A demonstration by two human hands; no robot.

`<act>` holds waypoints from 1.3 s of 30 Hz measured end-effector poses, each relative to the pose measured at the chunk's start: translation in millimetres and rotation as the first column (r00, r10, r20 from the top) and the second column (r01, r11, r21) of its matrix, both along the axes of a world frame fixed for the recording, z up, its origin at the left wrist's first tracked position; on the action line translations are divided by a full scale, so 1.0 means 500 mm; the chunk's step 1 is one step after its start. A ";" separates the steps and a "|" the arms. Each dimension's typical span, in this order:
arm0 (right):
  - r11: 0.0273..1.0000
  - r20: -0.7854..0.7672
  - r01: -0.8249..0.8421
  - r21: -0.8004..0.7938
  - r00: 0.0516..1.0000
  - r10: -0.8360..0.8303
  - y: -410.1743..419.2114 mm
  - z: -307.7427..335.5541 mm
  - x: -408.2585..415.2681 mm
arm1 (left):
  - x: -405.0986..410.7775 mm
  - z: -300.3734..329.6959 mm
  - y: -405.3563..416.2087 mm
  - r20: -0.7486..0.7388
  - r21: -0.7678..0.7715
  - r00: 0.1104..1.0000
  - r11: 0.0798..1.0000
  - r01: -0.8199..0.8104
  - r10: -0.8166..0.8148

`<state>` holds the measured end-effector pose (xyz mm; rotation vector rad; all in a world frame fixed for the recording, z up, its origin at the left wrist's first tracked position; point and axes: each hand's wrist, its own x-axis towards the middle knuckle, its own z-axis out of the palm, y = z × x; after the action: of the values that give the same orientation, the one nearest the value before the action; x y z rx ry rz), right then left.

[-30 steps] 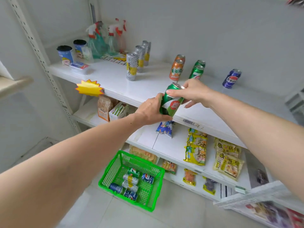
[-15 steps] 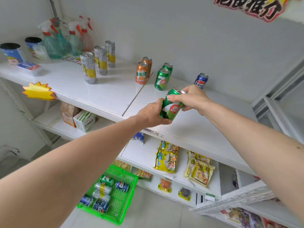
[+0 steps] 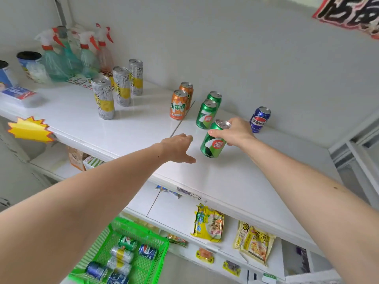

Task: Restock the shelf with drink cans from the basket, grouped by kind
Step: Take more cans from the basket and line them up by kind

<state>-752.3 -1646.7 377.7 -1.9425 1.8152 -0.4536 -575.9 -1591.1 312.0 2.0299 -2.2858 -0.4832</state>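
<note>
Far left of both hands, spray bottles (image 3: pixel 61 58) stand at the back of the shelf (image 3: pixel 123 128), with three tall silver-and-yellow cans (image 3: pixel 121 87) in a diagonal row beside them. Further right stand two orange cans (image 3: pixel 178 104), one behind the other. The left hand (image 3: pixel 178 147) hovers over the shelf's front part, fingers straight and loosely spread, holding nothing. Just right of its fingertips, the right hand (image 3: pixel 234 132) grips the green can (image 3: pixel 214 140) near its top, thumb in front and fingers curled behind; the can tilts, and whether its base touches the shelf is unclear. Directly beyond those fingers stand two more green cans (image 3: pixel 207 113) in line. Right of the right hand stands a blue can (image 3: pixel 259 119). Below the left forearm, the green basket (image 3: pixel 143 269) holds several cans.
</note>
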 end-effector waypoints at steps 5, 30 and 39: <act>1.000 -0.021 -0.018 0.004 1.000 0.018 -0.053 -0.041 0.052 | 0.046 -0.034 -0.030 0.019 0.022 0.999 0.999 -0.033 0.033; 0.998 -0.136 0.003 -0.067 0.991 -0.012 -0.097 -0.077 0.131 | 0.076 -0.082 -0.080 0.102 0.074 0.992 0.994 -0.075 0.068; 0.985 -0.075 0.005 -0.173 0.997 -0.018 -0.056 -0.079 0.121 | 0.086 -0.056 -0.051 0.099 0.004 0.995 1.000 0.009 -0.009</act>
<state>-691.8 -1674.8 338.1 -2.0916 1.8906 -0.5648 -532.9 -1616.7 284.0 2.0916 -2.3518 -0.3958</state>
